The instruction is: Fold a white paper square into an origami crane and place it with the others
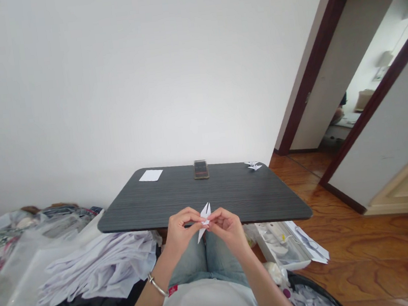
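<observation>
A small white folded paper piece [205,211], pointed at its upper and lower ends, is held over the near edge of the dark table. My left hand [184,229] pinches its left side between thumb and fingers. From the right, my right hand [228,225] grips the same piece, its fingertips close to those of the left. A slit shows in the upper point. The fingertips cover part of the middle folds.
On the dark table [179,195] lie a white paper sheet [150,175], a phone [201,169] and folded paper cranes [253,166]. White cloth [102,265] is heaped at left. An open box [284,247] and a container of paper pieces [313,301] stand at right.
</observation>
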